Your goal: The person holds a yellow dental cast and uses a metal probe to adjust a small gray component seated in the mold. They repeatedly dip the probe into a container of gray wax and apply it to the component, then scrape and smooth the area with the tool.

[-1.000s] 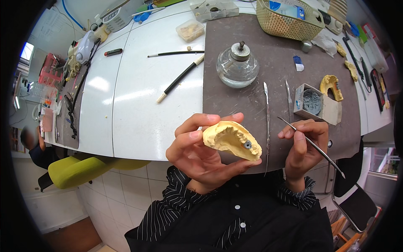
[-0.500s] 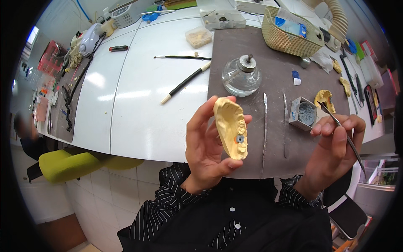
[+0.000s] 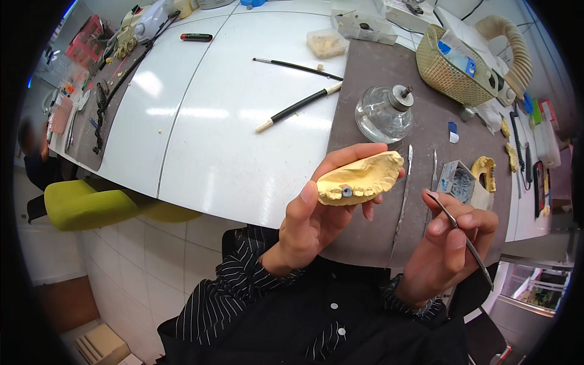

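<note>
My left hand [image 3: 304,225] grips a pale yellow plaster dental model [image 3: 371,173] by its edges, tilted with the tooth row facing me. One grey-blue tooth [image 3: 347,191] stands out in that row, with a bit of orange beside it. In my right hand [image 3: 453,243] a slim metal carver [image 3: 480,264] is pinched between thumb and fingers, its curved tip apart from the model. Beyond that hand sit a small box of grey-blue wax [image 3: 461,185] and a second plaster model [image 3: 485,167]. A glass spirit lamp [image 3: 382,118] with a metal cap stands past the held model.
Two thin metal instruments lie on the brown mat [image 3: 359,73], one a long knife [image 3: 402,204]. A woven basket [image 3: 453,79] and a ribbed hose [image 3: 520,58] are at the back right. A brush [image 3: 298,67] and a black rod [image 3: 298,108] rest on the white table. A person [image 3: 38,152] is far left.
The model has turned from upright to nearly level, its tooth row now along the lower side. My right hand has come closer to it with the carver. The whole view has shifted.
</note>
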Demonstrator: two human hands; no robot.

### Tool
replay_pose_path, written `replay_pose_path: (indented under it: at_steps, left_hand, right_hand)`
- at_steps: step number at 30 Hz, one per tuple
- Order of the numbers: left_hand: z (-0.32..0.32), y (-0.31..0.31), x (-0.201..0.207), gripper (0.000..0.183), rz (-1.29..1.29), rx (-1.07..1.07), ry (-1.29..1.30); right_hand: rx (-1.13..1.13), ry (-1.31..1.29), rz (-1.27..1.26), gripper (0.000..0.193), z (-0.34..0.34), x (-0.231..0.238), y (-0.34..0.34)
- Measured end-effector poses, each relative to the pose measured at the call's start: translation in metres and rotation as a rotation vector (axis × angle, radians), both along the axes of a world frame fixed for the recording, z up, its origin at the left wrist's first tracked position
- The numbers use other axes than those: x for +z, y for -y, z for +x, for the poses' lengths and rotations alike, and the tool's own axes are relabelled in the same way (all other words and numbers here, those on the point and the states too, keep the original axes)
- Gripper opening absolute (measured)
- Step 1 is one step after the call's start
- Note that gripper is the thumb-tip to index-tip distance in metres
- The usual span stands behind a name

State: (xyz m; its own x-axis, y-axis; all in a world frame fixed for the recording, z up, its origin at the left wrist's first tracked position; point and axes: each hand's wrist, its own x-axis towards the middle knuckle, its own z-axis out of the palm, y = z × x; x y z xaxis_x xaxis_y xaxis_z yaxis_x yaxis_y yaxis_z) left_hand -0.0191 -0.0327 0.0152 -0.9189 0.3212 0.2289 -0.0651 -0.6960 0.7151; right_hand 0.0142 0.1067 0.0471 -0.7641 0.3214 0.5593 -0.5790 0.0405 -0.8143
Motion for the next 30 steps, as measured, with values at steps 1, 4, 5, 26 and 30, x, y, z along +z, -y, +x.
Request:
replay_pose_path:
  at_steps: [1, 4, 5, 26, 30]
  left_hand:
    - [0.002, -0.001, 0.000, 0.079, -0.002, 0.021, 0.012]
    - [0.004, -0.002, 0.001, 0.077, -0.030, 0.077, 0.009]
    - [0.003, -0.002, 0.001, 0.076, -0.039, 0.088, -0.002]
    - [0.001, -0.009, 0.009, 0.100, -0.242, 0.310, 0.053]
    - [0.000, -0.006, 0.004, 0.093, -0.027, 0.265, 0.088]
  right_hand:
    - [0.006, -0.008, 0.013, 0.023, 0.001, -0.001, 0.000]
    - [0.004, -0.014, 0.029, 0.023, 0.000, -0.003, 0.002]
    - [-0.007, -0.017, 0.033, 0.023, -0.001, -0.003, 0.002]
    - [-0.112, 0.136, 0.098, 0.008, -0.074, 0.012, -0.015]
    - [-0.069, 0.110, 0.117, 0.008, -0.078, 0.007, -0.017]
